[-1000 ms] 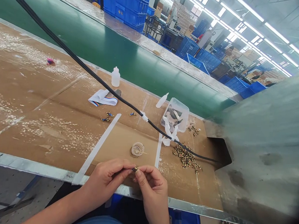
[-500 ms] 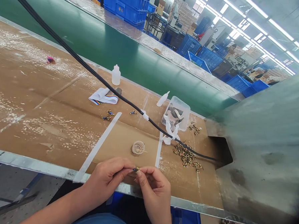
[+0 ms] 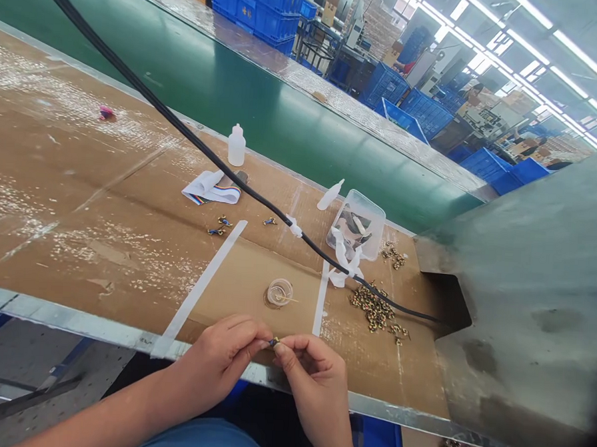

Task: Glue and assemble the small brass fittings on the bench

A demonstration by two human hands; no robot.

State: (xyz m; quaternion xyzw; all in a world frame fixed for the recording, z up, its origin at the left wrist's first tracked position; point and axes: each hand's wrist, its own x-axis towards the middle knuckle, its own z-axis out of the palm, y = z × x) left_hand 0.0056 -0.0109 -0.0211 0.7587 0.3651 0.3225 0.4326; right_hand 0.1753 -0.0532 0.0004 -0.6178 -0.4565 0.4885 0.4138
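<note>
On the far left of the cardboard-covered bench sits a small pink item. Further right, a folded white strap with a rainbow-striped edge lies in front of an upright squeeze bottle. Nearer the person, two small blue-and-gold pieces lie close together, just beside a strip of white tape; another loose piece is apart from them on the right. The left hand, thumb and forefinger pressed together, pinches one end of a tiny blue-and-gold part over the bench's near edge. Beyond the fingers stands a clear round cup with a thin stick across its rim, touched by neither hand. The right hand grips the part's other end between thumb and forefinger, its remaining fingers curled. Further right are a slim-nosed bottle, a clear plastic tub, a large heap of gold-and-dark pieces and a smaller cluster. Judging by these groups, work on the held part looks unfinished and most pieces seem to remain in the heap; whether the few on the left are done, I cannot tell.
</note>
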